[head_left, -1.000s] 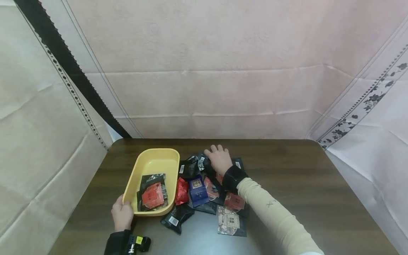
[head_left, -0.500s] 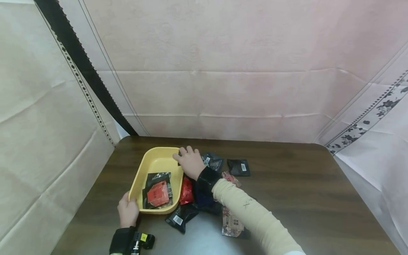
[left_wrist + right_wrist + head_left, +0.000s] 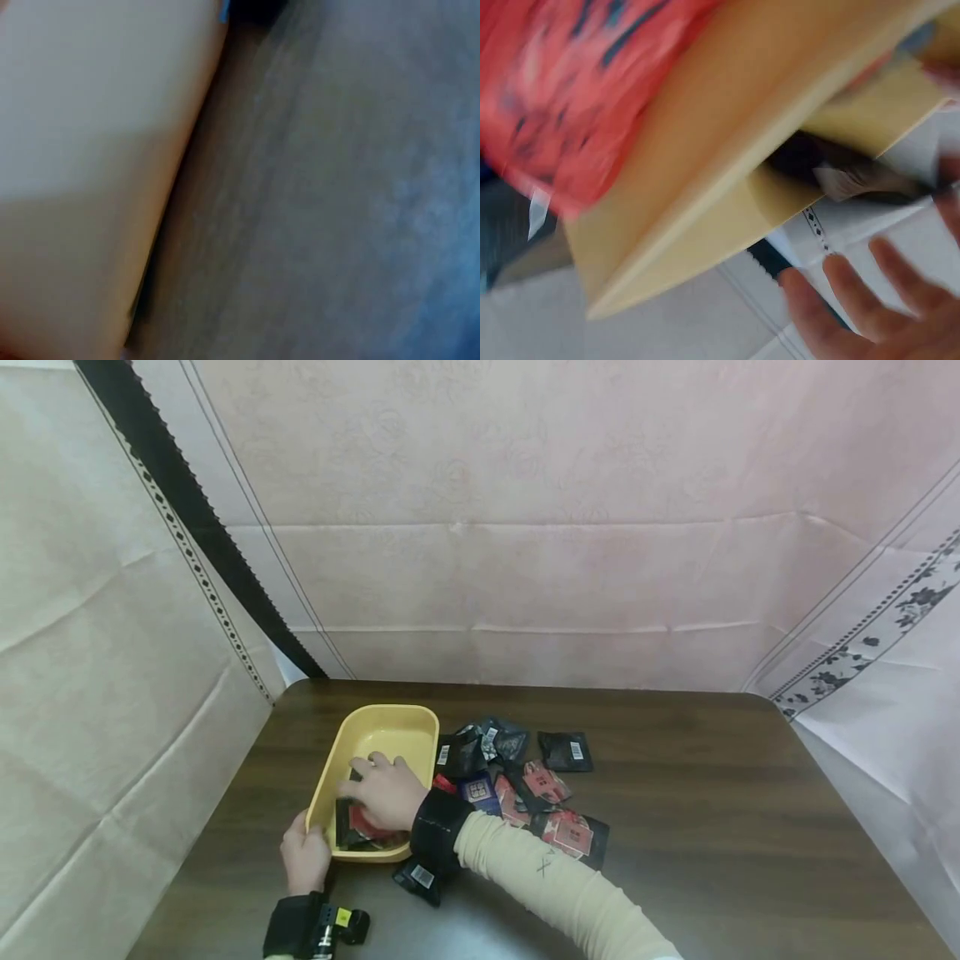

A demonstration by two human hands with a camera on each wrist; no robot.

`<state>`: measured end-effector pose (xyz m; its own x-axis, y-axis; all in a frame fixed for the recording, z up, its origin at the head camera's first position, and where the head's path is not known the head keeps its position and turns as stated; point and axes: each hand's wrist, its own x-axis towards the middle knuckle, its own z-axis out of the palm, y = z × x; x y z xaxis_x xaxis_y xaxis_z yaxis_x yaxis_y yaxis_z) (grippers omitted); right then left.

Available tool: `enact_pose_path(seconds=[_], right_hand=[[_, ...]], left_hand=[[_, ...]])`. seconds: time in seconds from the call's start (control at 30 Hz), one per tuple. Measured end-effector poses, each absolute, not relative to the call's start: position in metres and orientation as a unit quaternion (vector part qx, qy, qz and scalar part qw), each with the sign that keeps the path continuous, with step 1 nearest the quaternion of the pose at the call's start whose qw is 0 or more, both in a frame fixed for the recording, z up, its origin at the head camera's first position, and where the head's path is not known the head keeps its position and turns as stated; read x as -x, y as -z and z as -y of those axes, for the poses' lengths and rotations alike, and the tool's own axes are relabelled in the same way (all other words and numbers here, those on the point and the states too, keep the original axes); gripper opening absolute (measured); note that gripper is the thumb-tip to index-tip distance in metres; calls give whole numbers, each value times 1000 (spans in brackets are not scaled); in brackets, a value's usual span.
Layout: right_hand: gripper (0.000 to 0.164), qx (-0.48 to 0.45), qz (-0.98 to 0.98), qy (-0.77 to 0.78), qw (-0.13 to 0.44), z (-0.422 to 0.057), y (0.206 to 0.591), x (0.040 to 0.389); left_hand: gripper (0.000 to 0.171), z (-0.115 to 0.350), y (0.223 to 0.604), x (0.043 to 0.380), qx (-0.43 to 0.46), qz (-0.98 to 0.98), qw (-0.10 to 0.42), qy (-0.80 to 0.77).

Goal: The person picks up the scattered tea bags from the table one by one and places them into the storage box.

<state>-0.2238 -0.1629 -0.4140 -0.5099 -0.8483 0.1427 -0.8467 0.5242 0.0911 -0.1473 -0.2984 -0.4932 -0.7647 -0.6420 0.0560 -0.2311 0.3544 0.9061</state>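
Observation:
My left hand (image 3: 303, 857) grips the near left corner of a yellow plastic tray (image 3: 397, 720). Over the tray's lower half is my right hand (image 3: 386, 793), covering some of the dark and red packets (image 3: 360, 835) lying inside. In the right wrist view a blurred black packet (image 3: 840, 171) shows above the tray's rim, its end at my fingers; they appear to pinch it, while the other fingers (image 3: 855, 289) spread apart. A shiny red packet (image 3: 592, 97) sits outside the tray wall. The left wrist view is mostly a blurred pale surface and tabletop.
Several small packets lie right of the tray, including a black one (image 3: 565, 752), a blue one (image 3: 477, 792) and a red-and-black one (image 3: 573, 835). Another black packet (image 3: 422, 877) is near the tray's front edge. The brown table (image 3: 712, 793) meets hanging cloth behind.
My right hand has moved left from the pile of packets and down over the tray. The left hand stays on the tray's corner. The head view has shifted slightly.

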Motion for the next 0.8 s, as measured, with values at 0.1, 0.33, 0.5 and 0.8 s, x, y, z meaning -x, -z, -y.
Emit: enact_pose_path(seconds=[0.1, 0.33, 0.5, 0.8], right_hand=[[54, -502, 864, 1, 44, 158, 415, 221], [63, -494, 869, -8, 22, 146, 418, 226], [59, -487, 871, -41, 38, 125, 423, 237], [60, -407, 909, -75, 53, 65, 442, 262]], left_hand=[[35, 297, 493, 147, -273, 794, 196, 506], [36, 297, 491, 147, -276, 789, 187, 516], [36, 297, 492, 147, -279, 790, 184, 514], [38, 298, 494, 148, -275, 791, 179, 517]])
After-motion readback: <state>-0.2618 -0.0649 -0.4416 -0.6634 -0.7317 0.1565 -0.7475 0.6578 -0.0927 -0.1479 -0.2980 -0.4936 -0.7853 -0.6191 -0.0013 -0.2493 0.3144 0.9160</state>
